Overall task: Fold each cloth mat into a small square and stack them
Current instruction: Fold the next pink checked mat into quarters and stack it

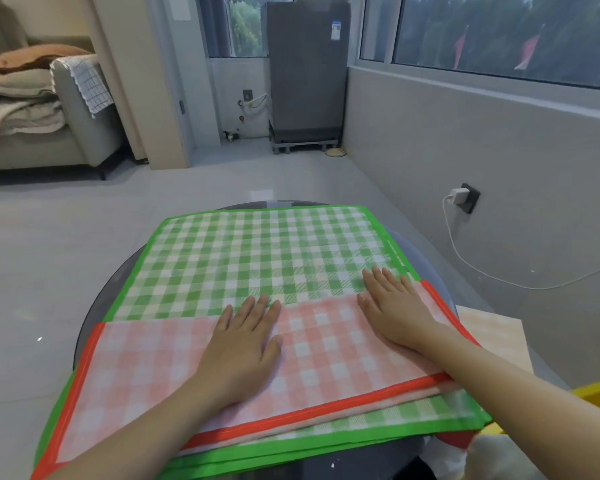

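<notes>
Both hands flat, fingers straight: left hand (pixel 242 336) & right hand (pixel 394 306) press folded red mat (pixel 326 355) atop green mat (pixel 257 251)

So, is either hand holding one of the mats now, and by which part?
Nothing is held. The left hand and right hand both lie flat with straight fingers on the folded red checked mat, pressing its top surface.

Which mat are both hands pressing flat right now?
The red-bordered pink check mat, folded on top; the green check mat lies beneath, uncovered at the far side.
</notes>
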